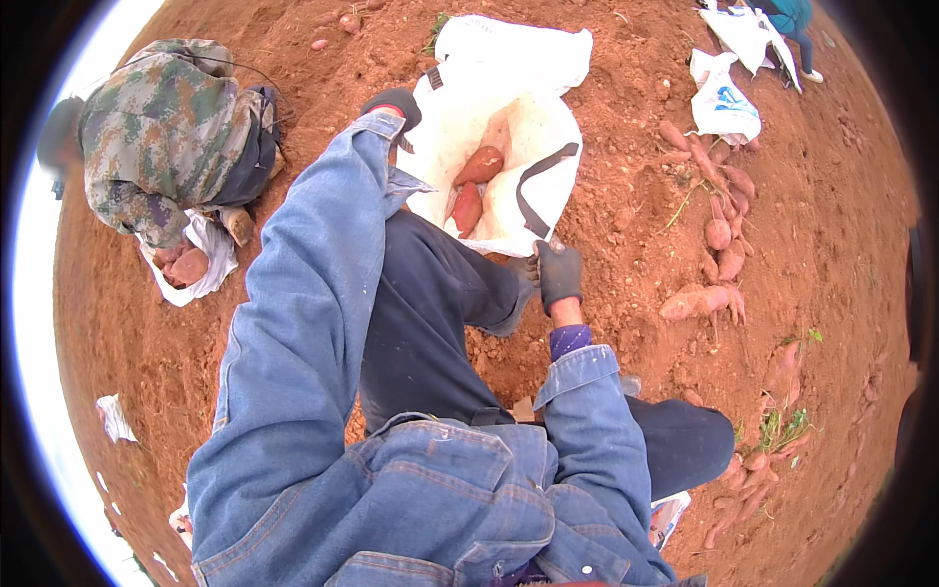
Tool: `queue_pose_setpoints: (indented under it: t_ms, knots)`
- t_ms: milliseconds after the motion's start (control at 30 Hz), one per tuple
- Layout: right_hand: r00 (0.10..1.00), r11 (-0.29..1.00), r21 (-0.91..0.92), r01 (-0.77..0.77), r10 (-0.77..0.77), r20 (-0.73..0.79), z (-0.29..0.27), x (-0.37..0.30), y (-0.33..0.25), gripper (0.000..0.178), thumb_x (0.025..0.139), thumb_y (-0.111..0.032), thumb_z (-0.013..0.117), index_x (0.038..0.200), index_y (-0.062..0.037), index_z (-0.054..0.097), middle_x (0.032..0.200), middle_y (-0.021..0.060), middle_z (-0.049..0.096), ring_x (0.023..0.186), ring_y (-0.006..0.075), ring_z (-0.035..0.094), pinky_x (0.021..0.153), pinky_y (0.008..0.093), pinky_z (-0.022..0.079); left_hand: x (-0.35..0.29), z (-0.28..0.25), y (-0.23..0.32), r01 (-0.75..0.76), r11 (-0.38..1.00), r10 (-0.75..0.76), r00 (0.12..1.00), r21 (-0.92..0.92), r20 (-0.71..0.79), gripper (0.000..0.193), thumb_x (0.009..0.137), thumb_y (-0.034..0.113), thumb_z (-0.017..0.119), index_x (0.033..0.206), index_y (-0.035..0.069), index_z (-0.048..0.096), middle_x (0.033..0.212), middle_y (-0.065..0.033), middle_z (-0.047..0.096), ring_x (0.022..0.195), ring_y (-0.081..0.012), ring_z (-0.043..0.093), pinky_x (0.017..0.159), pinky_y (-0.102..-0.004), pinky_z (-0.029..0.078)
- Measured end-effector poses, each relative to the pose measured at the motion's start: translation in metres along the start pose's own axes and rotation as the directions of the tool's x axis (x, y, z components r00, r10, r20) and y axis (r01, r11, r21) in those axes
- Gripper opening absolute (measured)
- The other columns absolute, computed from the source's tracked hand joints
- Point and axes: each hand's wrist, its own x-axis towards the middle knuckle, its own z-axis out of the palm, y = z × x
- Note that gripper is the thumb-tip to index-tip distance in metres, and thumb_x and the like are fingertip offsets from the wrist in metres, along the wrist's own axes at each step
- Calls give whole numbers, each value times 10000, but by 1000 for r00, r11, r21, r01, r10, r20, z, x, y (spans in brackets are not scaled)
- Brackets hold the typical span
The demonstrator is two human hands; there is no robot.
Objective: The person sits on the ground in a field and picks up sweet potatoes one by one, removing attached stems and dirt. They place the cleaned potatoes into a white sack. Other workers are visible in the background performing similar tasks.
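Note:
A white woven bag (548, 127) with dark strap handles stands in front of me, its mouth wide. Two reddish sweet potatoes (479, 166) lie inside it. My right hand (560, 272), in a dark glove, is closed on the bag's near right edge, just below the dark strap (533, 196). At the bag's far left rim is my left hand (393, 102), also dark-gloved, closed against the edge with its fingertips hidden. My left knee and shin press close to the bag's near side.
To the left, a person in a camouflage jacket (161, 132) bends over a white bag of sweet potatoes (186, 266). Dug sweet potatoes (719, 230) lie in a row on the reddish soil at right. White bags (726, 103) and another person (787, 20) are farther back.

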Motion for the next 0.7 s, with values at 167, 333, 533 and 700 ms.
queue_pose_setpoints:
  t_ms: [167, 333, 533, 700]
  knots:
    - [990, 879, -472, 68, -120, -79, -16, 13, -5, 424, 856, -303, 734, 1117, 30, 708, 928, 187, 753, 868, 298, 729, 789, 407, 544, 4, -12, 7, 96, 991, -105, 990, -96, -92, 358, 832, 244, 609, 1039, 2, 772, 1072, -255, 729, 1026, -391, 727, 880, -471, 565]
    - [974, 858, -509, 72, -171, -151, -5, -1, -30, 692, 785, -339, 808, 1367, -42, 581, 1203, 232, 709, 1105, 389, 684, 940, 454, 524, -11, -23, 16, 151, 988, -153, 978, -23, -139, 334, 786, 202, 684, 1069, 54, 781, 1103, -209, 738, 1049, -355, 731, 884, -485, 568]
    - [973, 703, -707, 80, -209, -98, -6, 9, -27, 516, 877, -358, 719, 1336, -147, 614, 1110, 183, 727, 1054, 365, 698, 881, 494, 547, -18, -41, 34, 139, 980, -144, 989, 144, 28, 412, 801, 189, 726, 1204, 108, 755, 1265, -152, 716, 1161, -320, 702, 944, -480, 557]
    - [952, 832, -544, 109, -244, -182, -30, 33, 4, 314, 879, -337, 725, 1079, -95, 727, 1032, 196, 734, 1007, 397, 700, 853, 501, 534, -55, -77, 77, -204, 976, 215, 955, 76, -204, 486, 825, 416, 719, 1148, 53, 748, 1122, -219, 739, 1063, -378, 714, 932, -448, 550]
